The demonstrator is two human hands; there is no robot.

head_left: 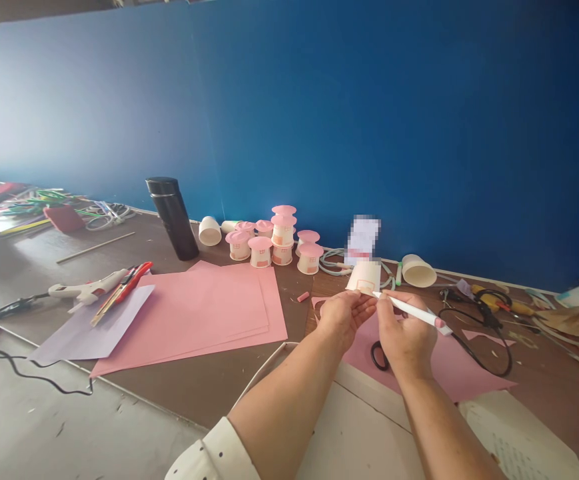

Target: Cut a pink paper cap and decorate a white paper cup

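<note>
My left hand (346, 319) grips a white paper cup (366, 275) by its lower rim, with the cup upside down. An orange-pink rectangle is drawn on the cup's side near that rim. In my right hand (408, 337) is a white marker (412, 311) with a pink end; its tip meets the cup beside the drawn outline. Beneath both hands lies pink paper (449, 363), with a black scissors handle (380, 356) showing on it. A small pink marker cap (303, 297) rests to the left.
Several cup houses with pink roofs (260, 248) stand by the blue wall. Left are a black bottle (172, 217), pink sheets (209, 313), a glue gun (89, 288) and a red utility knife (122, 293). Another cup (419, 270) lies right, near tangled cables (489, 310).
</note>
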